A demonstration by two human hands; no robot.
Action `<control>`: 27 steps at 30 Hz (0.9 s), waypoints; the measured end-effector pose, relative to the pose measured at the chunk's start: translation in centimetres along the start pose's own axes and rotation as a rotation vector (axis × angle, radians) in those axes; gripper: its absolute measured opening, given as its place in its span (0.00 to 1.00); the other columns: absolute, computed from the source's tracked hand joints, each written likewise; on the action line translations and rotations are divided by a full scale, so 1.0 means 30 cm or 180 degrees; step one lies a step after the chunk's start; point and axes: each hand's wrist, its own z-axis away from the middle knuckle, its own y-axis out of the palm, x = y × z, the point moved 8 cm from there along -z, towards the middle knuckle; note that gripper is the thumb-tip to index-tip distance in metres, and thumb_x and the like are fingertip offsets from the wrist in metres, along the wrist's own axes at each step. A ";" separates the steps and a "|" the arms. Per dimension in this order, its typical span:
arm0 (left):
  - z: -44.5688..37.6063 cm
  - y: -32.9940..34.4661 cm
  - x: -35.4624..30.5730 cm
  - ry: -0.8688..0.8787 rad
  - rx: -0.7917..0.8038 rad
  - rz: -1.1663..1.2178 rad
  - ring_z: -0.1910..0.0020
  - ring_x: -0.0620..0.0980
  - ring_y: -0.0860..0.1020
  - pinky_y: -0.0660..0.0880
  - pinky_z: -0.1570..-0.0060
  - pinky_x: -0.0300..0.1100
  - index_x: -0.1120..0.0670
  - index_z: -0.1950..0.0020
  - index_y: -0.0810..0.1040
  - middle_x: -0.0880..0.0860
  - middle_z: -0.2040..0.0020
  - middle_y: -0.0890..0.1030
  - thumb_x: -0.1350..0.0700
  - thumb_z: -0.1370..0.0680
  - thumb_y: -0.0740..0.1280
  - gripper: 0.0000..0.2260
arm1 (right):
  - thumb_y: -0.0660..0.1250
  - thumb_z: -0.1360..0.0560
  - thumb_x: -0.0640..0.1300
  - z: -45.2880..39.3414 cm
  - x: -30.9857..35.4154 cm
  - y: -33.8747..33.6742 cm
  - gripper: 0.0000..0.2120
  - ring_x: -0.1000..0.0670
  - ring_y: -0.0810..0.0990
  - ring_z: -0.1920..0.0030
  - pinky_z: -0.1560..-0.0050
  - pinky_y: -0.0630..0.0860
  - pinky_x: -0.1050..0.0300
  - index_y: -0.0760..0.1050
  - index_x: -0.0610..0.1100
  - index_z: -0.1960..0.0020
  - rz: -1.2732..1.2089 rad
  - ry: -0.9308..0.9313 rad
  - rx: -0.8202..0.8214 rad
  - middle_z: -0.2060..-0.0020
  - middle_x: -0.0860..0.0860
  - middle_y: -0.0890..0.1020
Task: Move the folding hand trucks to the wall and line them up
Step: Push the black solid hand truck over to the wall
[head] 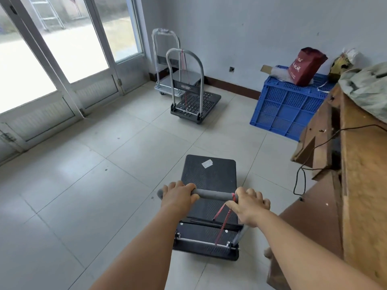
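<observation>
While both hands, left hand (178, 195) & right hand (249, 206), wrap the foam handle (213, 194), grip clamped tight, the black hand truck (209, 176) sits mid-floor, well apart from two parked trucks (188, 95) near the wall (251, 28). Prob. light, rigid, rolls easy; push from the bar.

Red bag (306, 65): pale characters, too blurred to read. White sticker (207, 164) on cart deck (209, 176): illegible.

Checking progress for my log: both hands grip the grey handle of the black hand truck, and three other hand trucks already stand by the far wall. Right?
Not quite. The head view shows two hand trucks near the far wall, a silver one and a black perforated one, not three. Left hand and right hand do grip the black hand truck's grey handle.
</observation>
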 end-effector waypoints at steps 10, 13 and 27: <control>-0.499 -0.188 0.052 0.0254 0.0008 -0.0024 0.34 0.54 0.64 0.55 0.32 0.49 0.44 0.35 0.70 0.53 0.38 0.71 0.45 0.20 0.55 0.14 | 0.54 0.24 0.63 -0.420 0.135 -0.203 0.19 0.46 0.67 0.39 0.38 0.63 0.48 0.66 0.52 0.42 -0.0144 0.0125 -0.0268 0.42 0.50 0.70; -0.670 -0.253 0.067 0.0320 0.0053 -0.0007 0.35 0.54 0.64 0.55 0.32 0.48 0.44 0.36 0.71 0.52 0.39 0.72 0.46 0.20 0.56 0.14 | 0.53 0.24 0.64 -0.558 0.184 -0.273 0.19 0.45 0.67 0.38 0.37 0.63 0.47 0.66 0.52 0.42 -0.0164 0.0125 -0.0317 0.42 0.50 0.71; -1.393 -0.518 0.066 0.0675 0.0102 -0.0125 0.34 0.52 0.64 0.56 0.32 0.48 0.44 0.34 0.70 0.51 0.39 0.72 0.45 0.20 0.57 0.15 | 0.51 0.22 0.61 -1.160 0.325 -0.568 0.18 0.45 0.66 0.36 0.36 0.62 0.46 0.64 0.50 0.39 -0.0311 0.0278 -0.0209 0.38 0.48 0.69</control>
